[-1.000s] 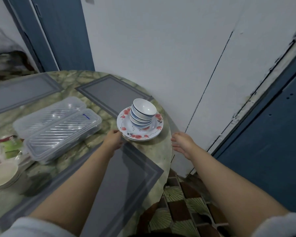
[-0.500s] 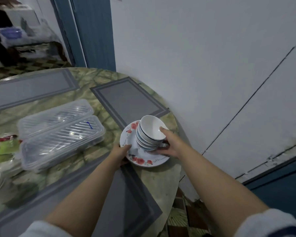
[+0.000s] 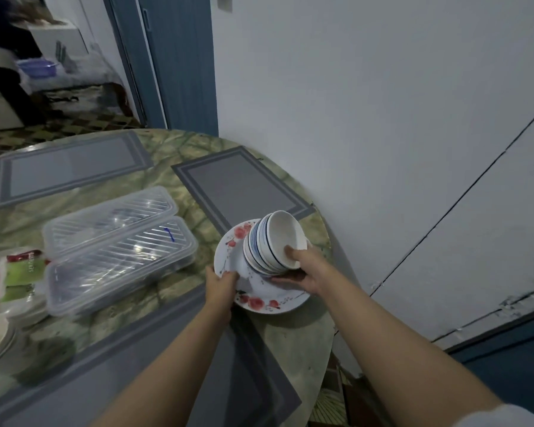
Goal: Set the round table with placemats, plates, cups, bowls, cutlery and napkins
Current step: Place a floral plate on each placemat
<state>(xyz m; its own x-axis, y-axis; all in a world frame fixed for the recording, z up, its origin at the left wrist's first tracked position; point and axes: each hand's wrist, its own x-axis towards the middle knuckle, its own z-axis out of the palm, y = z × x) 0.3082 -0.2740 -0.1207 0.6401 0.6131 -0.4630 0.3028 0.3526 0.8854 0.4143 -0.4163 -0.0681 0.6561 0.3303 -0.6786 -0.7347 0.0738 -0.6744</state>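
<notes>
Head view, from my arms outward: nearest lies a grey placemat (image 3: 154, 365) on the round table (image 3: 293, 343). My left hand (image 3: 219, 285) pinches the near-left rim of the flowered plates (image 3: 259, 300), thumb on top, beside that mat's far corner. My right hand (image 3: 305, 269) grips the stack of bowls (image 3: 272, 245), thumb inside the top bowl, fingers curled beneath; the stack tilts toward the wall over the plates. Left of these sit two clear lidded boxes (image 3: 117, 245). Farther off lie two more placemats (image 3: 241, 183), one just behind the bowls, one toward the door.
</notes>
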